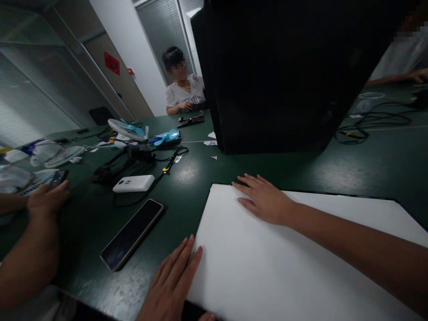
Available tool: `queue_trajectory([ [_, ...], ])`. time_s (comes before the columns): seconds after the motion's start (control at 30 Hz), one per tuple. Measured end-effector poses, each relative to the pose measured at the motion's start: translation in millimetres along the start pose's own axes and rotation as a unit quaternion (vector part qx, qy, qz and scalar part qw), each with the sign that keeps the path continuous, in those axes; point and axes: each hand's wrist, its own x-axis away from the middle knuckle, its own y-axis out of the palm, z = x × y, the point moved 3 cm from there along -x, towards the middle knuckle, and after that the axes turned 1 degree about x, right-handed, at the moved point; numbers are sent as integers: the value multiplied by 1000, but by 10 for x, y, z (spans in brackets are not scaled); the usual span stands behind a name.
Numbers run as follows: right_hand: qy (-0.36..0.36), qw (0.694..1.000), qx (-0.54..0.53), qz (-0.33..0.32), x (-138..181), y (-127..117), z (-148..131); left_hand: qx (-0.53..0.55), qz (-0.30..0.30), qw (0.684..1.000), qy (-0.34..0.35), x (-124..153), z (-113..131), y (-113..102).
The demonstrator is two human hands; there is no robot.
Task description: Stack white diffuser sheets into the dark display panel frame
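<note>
A large white sheet [267, 267] lies flat on the dark green table [187, 187] in front of me. My left hand [172, 281] rests at the sheet's near left edge, fingers stretched out and pressed flat. My right hand [262, 196] lies palm down on the sheet's far left corner, fingers spread. Neither hand holds anything.
A black phone [132, 234] lies left of the sheet, a white power bank [133, 183] and tangled cables [133, 156] beyond it. A big black box [284, 76] stands behind the sheet. Another person's hand [47, 198] holds a phone at left; a seated person [183, 89] is across the table.
</note>
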Motion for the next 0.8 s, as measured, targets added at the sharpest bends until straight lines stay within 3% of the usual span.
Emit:
queue_trajectory([
  [0.13, -17, 1000, -4, -11, -13, -32, -4, -18, -22, 1000, 12, -140, 24, -148],
  [0.23, -23, 1000, -6, -13, -52, -41, -12, 11, -24, 1000, -1, -121, 44, -117],
  [0.37, -31, 999, -9, -15, -86, -45, -14, 73, -15, 995, -63, 13, 59, 15],
  [0.47, -36, 999, -8, -11, -75, -50, -11, 119, -42, 986, -110, 50, 84, 34],
  [0.8, -35, 999, -4, 12, -58, -22, 17, 157, -67, 980, -105, -78, 164, -127],
])
